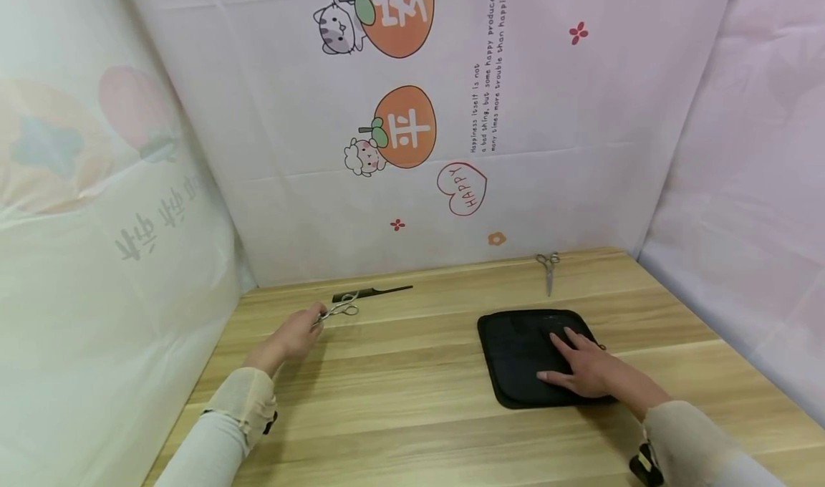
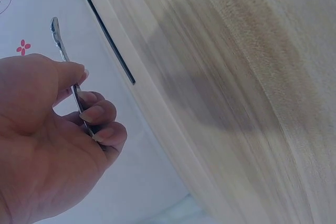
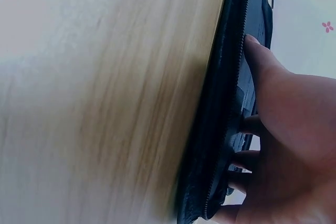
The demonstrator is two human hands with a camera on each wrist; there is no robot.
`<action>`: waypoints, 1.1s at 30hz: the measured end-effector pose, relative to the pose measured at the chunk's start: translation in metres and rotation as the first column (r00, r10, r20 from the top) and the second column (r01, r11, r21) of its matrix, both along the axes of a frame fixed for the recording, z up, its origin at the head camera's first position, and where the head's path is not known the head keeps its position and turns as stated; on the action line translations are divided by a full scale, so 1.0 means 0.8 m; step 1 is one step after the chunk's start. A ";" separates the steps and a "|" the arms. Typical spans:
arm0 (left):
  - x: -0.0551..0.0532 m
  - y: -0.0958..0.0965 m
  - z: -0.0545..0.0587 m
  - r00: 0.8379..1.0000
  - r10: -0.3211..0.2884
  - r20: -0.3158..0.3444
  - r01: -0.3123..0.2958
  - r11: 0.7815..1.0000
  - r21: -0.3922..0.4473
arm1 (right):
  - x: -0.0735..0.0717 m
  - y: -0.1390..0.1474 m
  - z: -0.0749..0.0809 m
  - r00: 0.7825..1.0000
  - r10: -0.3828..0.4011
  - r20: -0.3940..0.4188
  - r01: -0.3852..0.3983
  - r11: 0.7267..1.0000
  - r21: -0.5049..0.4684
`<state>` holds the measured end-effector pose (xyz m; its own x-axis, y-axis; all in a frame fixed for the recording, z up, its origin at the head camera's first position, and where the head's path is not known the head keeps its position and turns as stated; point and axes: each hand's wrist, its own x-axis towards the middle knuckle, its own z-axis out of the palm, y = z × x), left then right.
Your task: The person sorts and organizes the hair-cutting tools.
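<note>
My left hand (image 1: 298,335) grips a pair of metal scissors (image 1: 334,311) by the blade end, with the finger rings sticking out to the right. Seen from the left wrist, the thumb presses the scissors (image 2: 61,45) against the curled fingers, which hide part of them. Just beyond the rings lies a black tail comb (image 1: 393,288) on the table. On the right, my right hand (image 1: 583,367) rests with spread fingers on a flat black zip case (image 1: 513,358). The zip (image 3: 244,19) runs along the case's edge in the right wrist view.
A second pair of scissors (image 1: 549,276) lies near the back edge of the wooden table (image 1: 387,394), behind the case. Printed white sheets (image 1: 309,208) hang along the back and both sides.
</note>
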<state>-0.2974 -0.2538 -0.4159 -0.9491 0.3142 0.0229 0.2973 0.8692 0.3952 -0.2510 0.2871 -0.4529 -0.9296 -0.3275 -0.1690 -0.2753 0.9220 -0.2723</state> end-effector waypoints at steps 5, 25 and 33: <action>-0.001 0.003 0.000 1.000 -0.002 0.001 0.002 1.000 0.014 | -0.001 -0.001 0.000 1.000 -0.003 0.000 0.003 1.000 0.011; -0.006 0.009 -0.003 1.000 -0.019 -0.015 0.019 1.000 0.022 | 0.001 -0.004 0.001 1.000 -0.017 -0.018 0.018 1.000 0.016; -0.003 0.011 -0.001 1.000 -0.023 -0.004 0.023 0.999 0.023 | 0.001 -0.006 0.002 1.000 -0.019 -0.019 0.019 1.000 0.016</action>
<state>-0.2996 -0.2451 -0.4164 -0.9415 0.3353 0.0336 0.3185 0.8527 0.4142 -0.2501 0.2825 -0.4516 -0.9386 -0.3072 -0.1570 -0.2627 0.9314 -0.2520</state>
